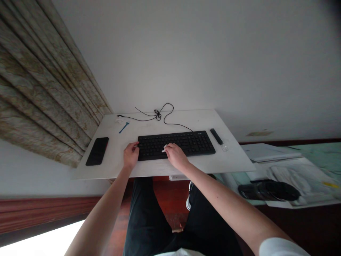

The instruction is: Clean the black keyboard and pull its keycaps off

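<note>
A black keyboard (194,141) lies on the white table, with its keys facing up. My left hand (130,155) is at the keyboard's left edge, fingers bent and gripping that side. Over the lower middle keys, my right hand (176,155) pinches a small white piece (164,147) that looks like a wipe or tissue. That piece touches or hovers just above the keys; I cannot tell which. From the keyboard's back edge runs a thin black cable (157,114), bundled in a loose knot near the wall.
On the table (112,172) lie a dark phone (97,151), a slim blue tool (124,127), a small white scrap (118,121), and a black stick-like object (216,136) with a clear end. A curtain (50,71) hangs left. Right stands a lower surface with a black item (269,190).
</note>
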Tool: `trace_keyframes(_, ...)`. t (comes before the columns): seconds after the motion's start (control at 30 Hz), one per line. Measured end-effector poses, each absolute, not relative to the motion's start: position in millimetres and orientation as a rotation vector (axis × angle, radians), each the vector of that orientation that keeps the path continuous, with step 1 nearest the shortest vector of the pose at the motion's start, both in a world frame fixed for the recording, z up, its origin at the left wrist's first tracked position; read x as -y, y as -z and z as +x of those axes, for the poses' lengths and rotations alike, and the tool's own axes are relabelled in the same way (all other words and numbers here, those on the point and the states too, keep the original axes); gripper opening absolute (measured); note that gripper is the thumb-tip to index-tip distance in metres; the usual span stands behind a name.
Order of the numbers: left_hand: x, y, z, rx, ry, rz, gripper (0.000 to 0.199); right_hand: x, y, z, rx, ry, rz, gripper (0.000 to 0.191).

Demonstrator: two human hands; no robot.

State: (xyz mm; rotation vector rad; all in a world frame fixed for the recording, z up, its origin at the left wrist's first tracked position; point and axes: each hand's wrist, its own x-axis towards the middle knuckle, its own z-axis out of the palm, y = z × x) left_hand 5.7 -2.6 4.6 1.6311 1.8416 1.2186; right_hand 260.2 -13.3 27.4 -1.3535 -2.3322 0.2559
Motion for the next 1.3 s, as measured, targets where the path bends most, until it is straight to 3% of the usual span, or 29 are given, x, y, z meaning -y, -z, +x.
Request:
trace_keyframes(0.57, 4.6, -11.1, 6.7, -1.852, -1.193, 1.675, 0.035, 4.8, -34.5, 159.1, 2.578, -0.308, -1.085, 0.021)
trace_keyframes(0.9, 3.4, -4.7, 1.3, -1.849, -1.195, 1.66, 0.035, 3.0, -41.0, 247.6, 2.634, -0.259, -1.209, 0.025)
trace_keyframes(1.3, 3.6, -5.9, 5.2, -1.84, -1.203, 1.658, 0.034, 14.3, -27.6, 410.0, 2.316, -0.146, -1.477, 0.03)
